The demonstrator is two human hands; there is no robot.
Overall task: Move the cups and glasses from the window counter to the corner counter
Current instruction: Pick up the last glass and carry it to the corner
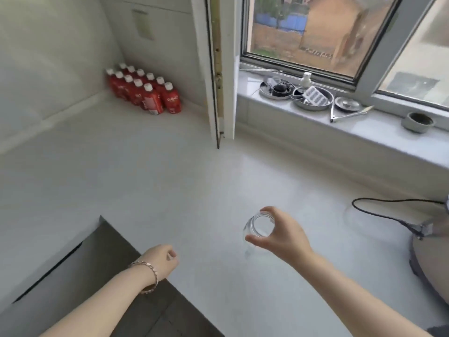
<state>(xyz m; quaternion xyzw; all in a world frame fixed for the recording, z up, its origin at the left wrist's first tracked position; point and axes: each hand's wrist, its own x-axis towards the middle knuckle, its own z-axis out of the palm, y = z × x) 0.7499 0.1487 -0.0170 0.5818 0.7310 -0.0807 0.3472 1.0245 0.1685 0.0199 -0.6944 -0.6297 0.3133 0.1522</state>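
A clear drinking glass (255,231) hangs above the white counter (194,190), held by its rim between the thumb and fingers of my right hand (279,235). The glass is upright and looks empty. My left hand (160,260) is curled shut with nothing in it, low at the counter's front edge, and a chain bracelet sits on its wrist. The corner of the counter lies far left, where the two white walls meet.
A pack of red bottles with white caps (145,92) stands in the far corner. An open window sash (218,69) juts over the counter. The sill (364,132) holds metal dishes, tongs and a small grey bowl (416,121). A black cable (379,210) and a grey appliance (430,259) are at right.
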